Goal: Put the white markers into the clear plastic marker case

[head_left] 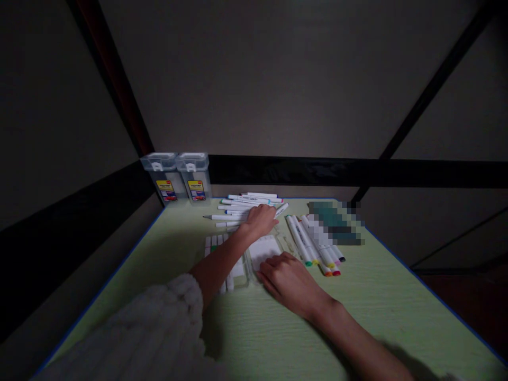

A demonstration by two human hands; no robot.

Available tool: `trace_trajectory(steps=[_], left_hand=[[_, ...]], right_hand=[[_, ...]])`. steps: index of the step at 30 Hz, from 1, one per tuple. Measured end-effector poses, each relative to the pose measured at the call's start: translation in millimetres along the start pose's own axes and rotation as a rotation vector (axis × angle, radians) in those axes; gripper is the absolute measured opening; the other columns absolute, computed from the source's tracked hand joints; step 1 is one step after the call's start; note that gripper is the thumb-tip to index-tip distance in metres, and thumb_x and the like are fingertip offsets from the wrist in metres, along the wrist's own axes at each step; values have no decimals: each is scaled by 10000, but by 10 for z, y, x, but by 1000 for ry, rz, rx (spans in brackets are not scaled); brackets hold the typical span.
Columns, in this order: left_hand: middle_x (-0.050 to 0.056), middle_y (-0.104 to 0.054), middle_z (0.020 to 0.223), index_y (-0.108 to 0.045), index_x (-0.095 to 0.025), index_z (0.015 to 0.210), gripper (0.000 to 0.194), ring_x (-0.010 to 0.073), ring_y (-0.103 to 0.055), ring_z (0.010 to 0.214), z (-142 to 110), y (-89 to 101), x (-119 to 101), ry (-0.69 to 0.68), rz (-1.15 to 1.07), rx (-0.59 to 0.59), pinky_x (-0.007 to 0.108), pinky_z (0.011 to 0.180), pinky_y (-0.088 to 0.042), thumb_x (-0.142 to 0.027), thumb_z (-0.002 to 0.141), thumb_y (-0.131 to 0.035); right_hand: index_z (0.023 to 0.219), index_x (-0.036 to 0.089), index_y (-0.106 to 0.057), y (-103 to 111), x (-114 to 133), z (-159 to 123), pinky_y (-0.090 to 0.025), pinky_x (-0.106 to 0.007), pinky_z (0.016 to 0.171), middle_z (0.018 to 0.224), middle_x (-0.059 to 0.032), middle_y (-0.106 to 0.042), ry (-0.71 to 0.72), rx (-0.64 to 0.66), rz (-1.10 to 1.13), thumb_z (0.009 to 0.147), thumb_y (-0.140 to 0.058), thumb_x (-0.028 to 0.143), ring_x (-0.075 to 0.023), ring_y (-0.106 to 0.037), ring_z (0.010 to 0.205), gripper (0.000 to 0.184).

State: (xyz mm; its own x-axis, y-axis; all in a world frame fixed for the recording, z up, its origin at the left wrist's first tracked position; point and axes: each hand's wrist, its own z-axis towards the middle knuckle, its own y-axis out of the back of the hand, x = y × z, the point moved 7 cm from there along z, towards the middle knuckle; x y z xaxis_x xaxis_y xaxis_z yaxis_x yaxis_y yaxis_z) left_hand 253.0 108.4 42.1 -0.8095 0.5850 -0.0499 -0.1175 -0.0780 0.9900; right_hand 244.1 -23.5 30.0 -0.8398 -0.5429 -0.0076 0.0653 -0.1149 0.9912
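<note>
Beneath left hand (pixel 262 219), white markers (pixel 230 217), partly hidden

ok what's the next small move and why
Perhaps the left hand should lift one of the loose markers and bring it to the open case, since that hand is over them, the right hand is at the case, and other markers lie in it.

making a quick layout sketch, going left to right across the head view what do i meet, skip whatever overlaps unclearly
Left clear lidded box → right clear lidded box → left hand → rightmost group of markers
</note>
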Motion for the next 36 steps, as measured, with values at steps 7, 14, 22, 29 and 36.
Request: trace_trajectory(steps=[7, 14, 22, 29, 36], left_hand=[[141, -618, 980, -610, -127, 934, 220, 252, -551, 965, 2, 49, 346, 63, 10, -37, 347, 781, -426, -177, 794, -447], [93, -618, 963, -608, -162, 893, 182, 231, -513, 961, -276, 65, 997, 123, 46, -125, 340, 831, -391, -157, 767, -477], [62, -599, 976, -584, -171, 896, 181, 201, -501, 930, -453, 4, 1240, 156, 22, -150, 319, 850, -374, -153, 745, -486], [56, -557, 953, -605, -157, 880, 188, 172, -481, 963, -698, 21, 1219, -7, -101, -221, 292, 896, -364, -199, 765, -462], [33, -621, 812, -647, -154, 778, 180, 143, -550, 787, -822, -90, 1275, 1, -305, -132, 244, 734, -420, -230, 753, -486]], right_hand=[[755, 157, -565, 14, 2, -8, -344, -287, 673, 712, -40, -627, 16, -8, -2, 887, -341, 225, -154, -573, 666, 269], [742, 160, -557, -8, 14, -3, -340, -300, 662, 694, -34, -621, 19, -22, -3, 891, -325, 231, -154, -570, 645, 285], [739, 168, -555, -6, 33, -6, -336, -297, 660, 699, -30, -618, 17, -4, -14, 884, -344, 230, -157, -566, 652, 264], [753, 171, -556, -1, 43, -6, -339, -295, 667, 710, -30, -620, 14, 2, -12, 883, -346, 224, -157, -570, 659, 252], [743, 163, -555, -18, 60, -12, -347, -298, 671, 699, -39, -617, 34, 19, 27, 893, -326, 243, -157, -570, 657, 285]])
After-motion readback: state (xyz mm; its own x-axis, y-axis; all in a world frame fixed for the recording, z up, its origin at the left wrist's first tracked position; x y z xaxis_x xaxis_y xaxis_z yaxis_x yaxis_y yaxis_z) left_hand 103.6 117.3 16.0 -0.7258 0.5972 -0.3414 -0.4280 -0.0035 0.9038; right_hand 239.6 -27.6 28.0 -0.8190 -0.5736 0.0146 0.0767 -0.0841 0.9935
